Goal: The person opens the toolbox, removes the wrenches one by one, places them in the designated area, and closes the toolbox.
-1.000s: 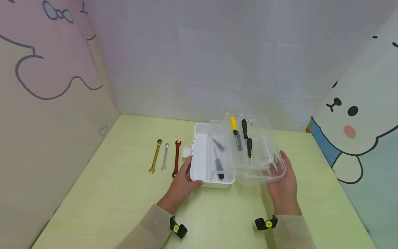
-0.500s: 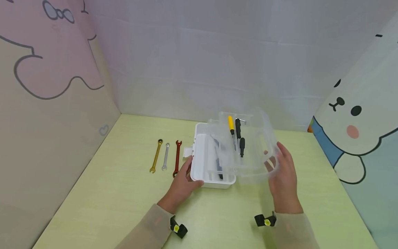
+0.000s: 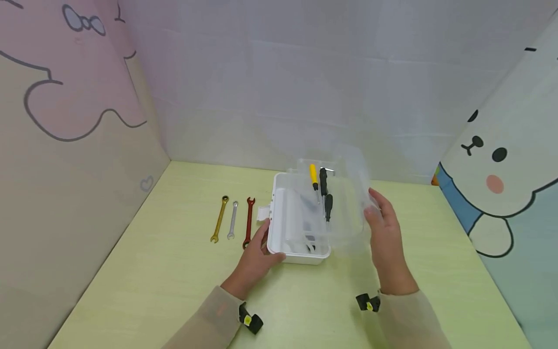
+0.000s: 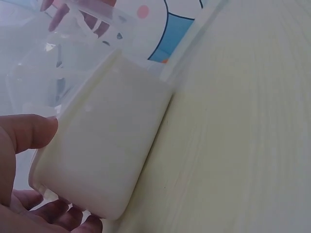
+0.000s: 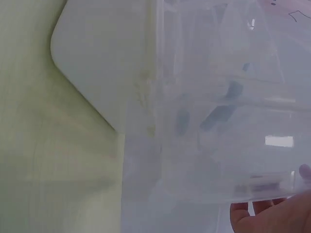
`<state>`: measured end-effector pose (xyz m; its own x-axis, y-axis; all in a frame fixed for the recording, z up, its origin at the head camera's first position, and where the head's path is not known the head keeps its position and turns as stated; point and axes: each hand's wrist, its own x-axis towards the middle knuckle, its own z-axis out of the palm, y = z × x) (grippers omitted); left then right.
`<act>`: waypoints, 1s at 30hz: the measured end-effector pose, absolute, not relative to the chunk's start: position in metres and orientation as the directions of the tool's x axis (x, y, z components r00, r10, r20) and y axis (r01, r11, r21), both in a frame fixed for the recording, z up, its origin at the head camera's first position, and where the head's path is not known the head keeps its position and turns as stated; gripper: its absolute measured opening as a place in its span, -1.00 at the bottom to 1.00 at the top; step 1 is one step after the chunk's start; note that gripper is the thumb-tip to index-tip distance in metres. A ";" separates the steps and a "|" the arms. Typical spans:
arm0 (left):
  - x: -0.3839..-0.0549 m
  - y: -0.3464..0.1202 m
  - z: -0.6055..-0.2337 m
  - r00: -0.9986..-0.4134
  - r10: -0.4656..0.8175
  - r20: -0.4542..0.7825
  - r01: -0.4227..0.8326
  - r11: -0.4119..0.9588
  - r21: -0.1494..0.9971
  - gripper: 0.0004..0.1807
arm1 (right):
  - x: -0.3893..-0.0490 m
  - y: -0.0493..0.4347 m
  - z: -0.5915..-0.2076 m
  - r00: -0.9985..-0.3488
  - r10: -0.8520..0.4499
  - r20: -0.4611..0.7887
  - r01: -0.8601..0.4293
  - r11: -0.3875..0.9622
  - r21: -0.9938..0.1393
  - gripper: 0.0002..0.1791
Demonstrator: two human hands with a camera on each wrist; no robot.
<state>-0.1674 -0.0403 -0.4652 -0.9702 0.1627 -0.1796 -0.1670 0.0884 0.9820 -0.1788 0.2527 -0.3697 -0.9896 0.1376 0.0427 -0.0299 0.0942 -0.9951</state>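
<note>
My left hand (image 3: 253, 264) grips the near left corner of a white toolbox (image 3: 305, 260), thumb over the rim (image 4: 41, 165) and fingers round the side. On the right, my right hand (image 3: 388, 237) holds the outer edge of the toolbox's clear plastic lid (image 3: 356, 189), which stands raised and tilted. A yellow-handled screwdriver (image 3: 313, 175) and two black-handled ones (image 3: 323, 182) show in the clear plastic section beside the lid, along with a thin bent metal rod (image 3: 330, 170). Dark tools inside the box (image 3: 310, 244) are blurred through the plastic.
Left of the box lie a gold wrench (image 3: 220, 219), a silver wrench (image 3: 233, 220) and a red wrench (image 3: 249, 220). The box's white latch flap (image 3: 263, 213) sticks out toward them. Cartoon-printed side walls and a pale back wall (image 3: 270, 97) enclose the table (image 3: 165, 271).
My right hand has moved up and left with the clear lid, which stands steeper over the box. The screwdrivers have shifted left along with it. My left hand has stayed put.
</note>
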 end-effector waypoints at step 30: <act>-0.166 -0.039 -0.465 -0.969 0.158 -0.189 -0.181 0.065 0.981 0.11 | -0.197 0.215 -0.390 -0.819 -0.141 0.557 -0.545 0.494 -0.677 -0.46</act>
<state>-0.1663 -0.0391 -0.4646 -0.9693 0.1577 -0.1888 -0.1806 0.0650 0.9814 -0.1975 0.2147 -0.3904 -0.8187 -0.1408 0.5567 -0.5453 0.4945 -0.6768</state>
